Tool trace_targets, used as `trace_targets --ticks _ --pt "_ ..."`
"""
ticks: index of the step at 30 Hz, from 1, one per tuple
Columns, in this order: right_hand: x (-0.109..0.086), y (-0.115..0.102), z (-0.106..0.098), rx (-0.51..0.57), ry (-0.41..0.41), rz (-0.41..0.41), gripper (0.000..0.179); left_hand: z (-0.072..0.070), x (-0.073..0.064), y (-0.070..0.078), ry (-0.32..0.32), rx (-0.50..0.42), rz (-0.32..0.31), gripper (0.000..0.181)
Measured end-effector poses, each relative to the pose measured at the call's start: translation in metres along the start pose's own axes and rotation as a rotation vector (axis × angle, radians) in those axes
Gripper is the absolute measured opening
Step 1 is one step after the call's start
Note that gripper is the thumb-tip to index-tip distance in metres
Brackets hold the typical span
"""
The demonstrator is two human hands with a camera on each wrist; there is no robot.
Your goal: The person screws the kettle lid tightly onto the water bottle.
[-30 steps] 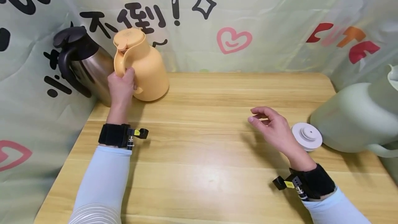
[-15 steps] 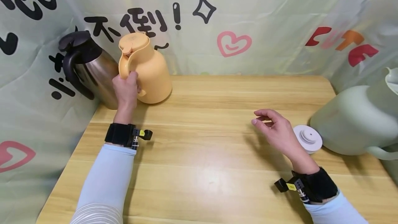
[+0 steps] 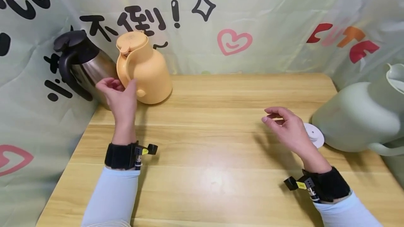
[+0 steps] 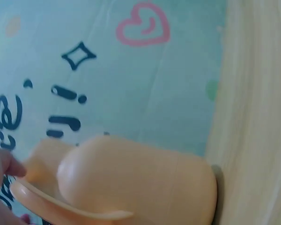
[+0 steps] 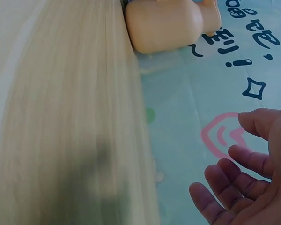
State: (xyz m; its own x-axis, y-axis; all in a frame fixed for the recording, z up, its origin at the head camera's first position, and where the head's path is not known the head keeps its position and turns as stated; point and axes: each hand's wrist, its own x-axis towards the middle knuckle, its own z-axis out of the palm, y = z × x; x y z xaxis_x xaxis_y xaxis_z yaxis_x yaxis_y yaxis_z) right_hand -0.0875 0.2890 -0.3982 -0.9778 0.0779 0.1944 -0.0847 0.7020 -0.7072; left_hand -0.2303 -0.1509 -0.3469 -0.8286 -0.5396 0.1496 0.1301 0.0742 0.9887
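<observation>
An orange jug (image 3: 153, 74) with a loop handle stands upright at the back left of the table. My left hand (image 3: 122, 102) is beside its handle, thumb and fingers spread apart and not wrapped around it. In the left wrist view the fingers (image 4: 9, 166) appear close to the handle (image 4: 61, 206); whether they touch cannot be told. My right hand (image 3: 288, 129) hovers over the right side of the table, fingers loosely bent and holding nothing. Nearest to it is a white round stopper (image 3: 316, 136), partly hidden behind the hand.
A steel jug (image 3: 102, 67) with a black lid and handle stands at the left, partly behind the orange jug. A pale green jug (image 3: 353, 115) is at the right edge, next to the stopper. A printed cloth (image 3: 268, 6) hangs behind the wooden table (image 3: 202, 143).
My left hand has let go of the orange jug's handle and drawn back slightly with its fingers spread. The jug stays in place. My right hand has shifted slightly right, covering more of the stopper.
</observation>
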Motion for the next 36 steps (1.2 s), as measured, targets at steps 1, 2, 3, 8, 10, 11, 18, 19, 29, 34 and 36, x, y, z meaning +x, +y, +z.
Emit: trace_targets --ticks 1,2,3,8,10,11,18,19,29,34,36 --pt "0.000 -0.001 -0.003 -0.005 0.006 -0.002 0.038 -0.001 -0.006 0.001 0.016 -0.013 0.028 0.043" --pt "0.000 -0.001 -0.005 -0.011 0.013 -0.011 0.038 -0.001 -0.012 0.001 0.025 -0.024 0.060 0.039" --pt "-0.001 -0.001 -0.008 -0.021 0.022 -0.019 0.039 -0.001 -0.019 0.000 0.021 -0.016 0.095 0.034" --pt "-0.007 -0.002 -0.022 -0.106 0.076 -0.058 0.039 0.007 -0.056 -0.008 -0.149 0.065 0.203 0.017" --pt "-0.011 -0.003 -0.027 -0.150 0.099 -0.060 0.039 0.012 -0.069 -0.012 -0.248 0.098 0.224 0.016" --pt "-0.012 -0.002 -0.029 -0.172 0.112 -0.064 0.039 0.014 -0.075 -0.013 -0.297 0.121 0.235 0.015" --pt "-0.014 -0.003 -0.048 -0.321 0.240 -0.111 0.040 0.028 -0.104 -0.022 -0.603 0.301 0.243 0.010" --pt "-0.013 -0.004 -0.053 -0.339 0.263 -0.116 0.040 0.029 -0.106 -0.023 -0.630 0.321 0.239 0.010" --pt "0.001 -0.031 -0.109 -0.559 0.451 0.050 0.042 0.030 -0.113 -0.034 -0.834 0.523 0.202 0.010" --pt "0.014 -0.046 -0.132 -0.532 0.446 0.381 0.055 0.031 -0.115 -0.037 -0.967 0.657 0.209 0.013" --pt "0.019 -0.046 -0.138 -0.446 0.444 0.503 0.058 0.032 -0.117 -0.039 -1.022 0.706 0.218 0.014"
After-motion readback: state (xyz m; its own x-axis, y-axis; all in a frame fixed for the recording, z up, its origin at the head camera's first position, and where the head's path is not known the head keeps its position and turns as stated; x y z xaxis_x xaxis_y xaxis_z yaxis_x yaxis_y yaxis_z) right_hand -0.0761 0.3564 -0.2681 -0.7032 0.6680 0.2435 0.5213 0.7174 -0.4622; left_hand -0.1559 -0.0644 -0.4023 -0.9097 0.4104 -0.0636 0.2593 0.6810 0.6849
